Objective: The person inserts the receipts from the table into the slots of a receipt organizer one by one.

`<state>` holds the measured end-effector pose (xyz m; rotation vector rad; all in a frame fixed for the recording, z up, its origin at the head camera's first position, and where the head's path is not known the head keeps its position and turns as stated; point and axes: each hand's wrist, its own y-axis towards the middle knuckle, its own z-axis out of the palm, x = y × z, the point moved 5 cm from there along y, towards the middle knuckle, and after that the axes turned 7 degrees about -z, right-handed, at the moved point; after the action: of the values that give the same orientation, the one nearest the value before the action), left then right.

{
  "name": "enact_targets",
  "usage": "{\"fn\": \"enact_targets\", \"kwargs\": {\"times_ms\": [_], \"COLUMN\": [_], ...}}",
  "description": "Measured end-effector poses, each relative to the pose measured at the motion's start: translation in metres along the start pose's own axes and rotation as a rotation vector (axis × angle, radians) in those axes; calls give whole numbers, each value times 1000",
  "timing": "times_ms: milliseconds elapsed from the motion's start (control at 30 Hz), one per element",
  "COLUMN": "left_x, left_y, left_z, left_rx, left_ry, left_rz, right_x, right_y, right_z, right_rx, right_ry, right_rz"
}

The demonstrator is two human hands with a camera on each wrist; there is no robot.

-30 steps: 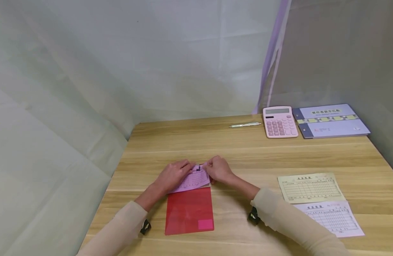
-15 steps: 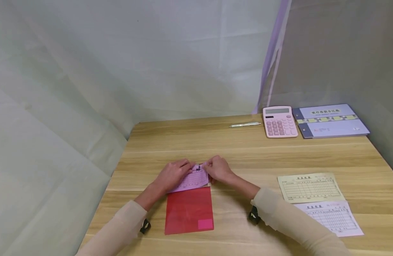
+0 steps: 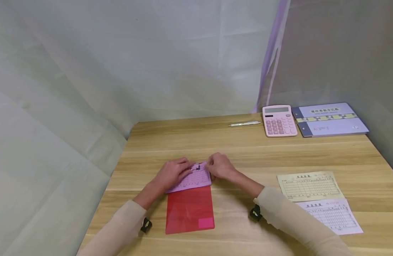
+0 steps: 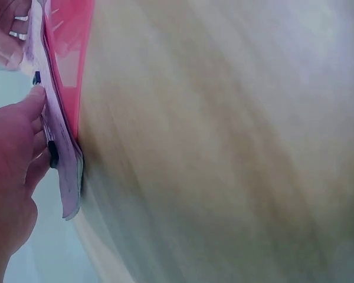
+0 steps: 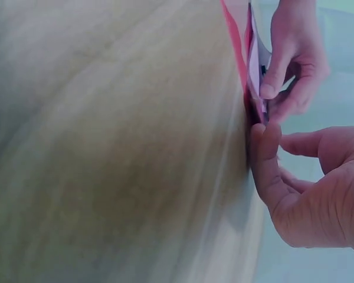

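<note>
A red translucent clipboard [image 3: 188, 209] lies on the table, a stack of pink printed forms [image 3: 196, 177] across its upper half. At its top edge is a metal clip [image 3: 197, 167] with black tips. My left hand [image 3: 174, 174] lies over the forms' left part; in the left wrist view its thumb and fingers hold the clip beside a black tip [image 4: 53, 154]. My right hand [image 3: 220, 166] pinches the forms' upper right corner; the right wrist view shows thumb and forefinger together there. The forms' left end is hidden under my left hand.
To the right lie a yellow form [image 3: 311, 186] and a white form [image 3: 332, 217], slightly overlapping. Along the back are a pen [image 3: 244, 123], a pink calculator [image 3: 279, 121] and a blue-grey account book [image 3: 330, 120]. Curtains [image 3: 183, 71] stand behind the table edge.
The pink form's lower right corner has shifted slightly right and now covers the pale corner that showed beneath it. My right hand has moved a little; the left keeps its place.
</note>
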<state>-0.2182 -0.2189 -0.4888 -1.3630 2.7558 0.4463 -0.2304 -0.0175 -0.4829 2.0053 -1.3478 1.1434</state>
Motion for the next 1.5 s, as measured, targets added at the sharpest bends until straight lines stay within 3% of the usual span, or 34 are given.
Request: {"fn": "enact_targets", "kwargs": {"times_ms": [200,367,533,767,1033,1300,1500], "left_x": [2,0,-1,0,-1,0,7], "left_y": [0,0,1,1,1,1,0], "left_z": [1,1,2,3,3,4,5], "left_rx": [-21,-66,-76,-52,-89,-75,-17], "left_ry": [-25,-12,39,74,61,44,-13], "left_rz": [5,71,126,125,154,138,48], "right_x": [-7,-11,-12,-11,-12,-11,-8], "right_y": [-2,-3,-3,-4,-4,-5,-7], "right_z": [7,9,11,12,12,13,8], "right_rx": [28,-2,-41,-60,-79,-66,-15], "right_ry": [105,168,174,171,150,159,141], "right_rz": [28,26,17,15,4,22,12]}}
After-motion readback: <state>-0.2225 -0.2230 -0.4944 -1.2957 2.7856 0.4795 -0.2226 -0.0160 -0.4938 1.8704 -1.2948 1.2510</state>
